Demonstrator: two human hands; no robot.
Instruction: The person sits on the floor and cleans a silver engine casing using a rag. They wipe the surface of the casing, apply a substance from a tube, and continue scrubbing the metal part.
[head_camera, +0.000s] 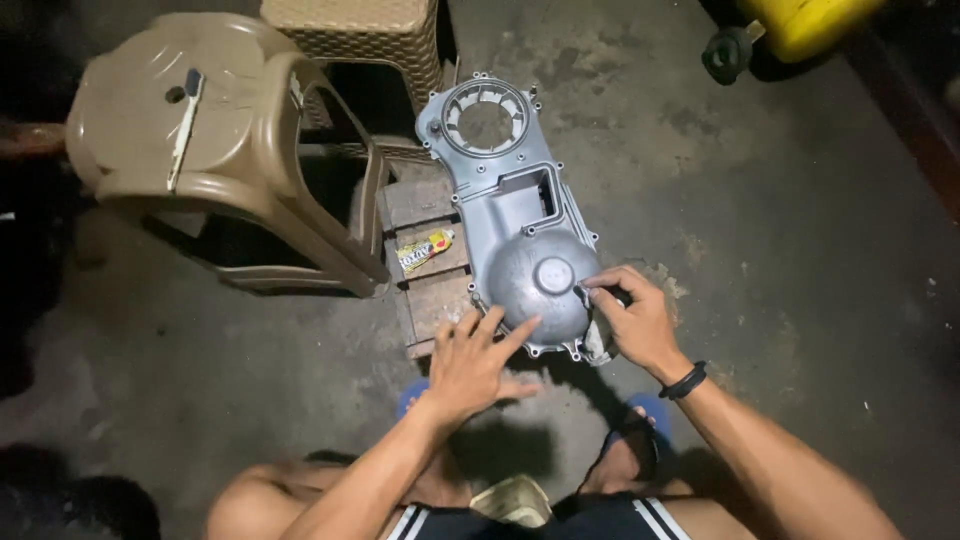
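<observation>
A grey metal engine cover (515, 210) with a round vented opening at its far end lies across a low wooden stand (425, 265). My left hand (470, 360) rests flat with fingers spread on the cover's near domed end. My right hand (630, 315) pinches a small dark object against the cover's right edge and has a pale rag (597, 340) tucked under the palm. A black band sits on the right wrist.
A small yellow tube (425, 250) lies on the wooden stand. Two brown plastic stools (215, 130) stand at the far left on the concrete floor. A yellow container (800, 25) is at the top right. My feet in blue sandals (640, 420) sit below the cover.
</observation>
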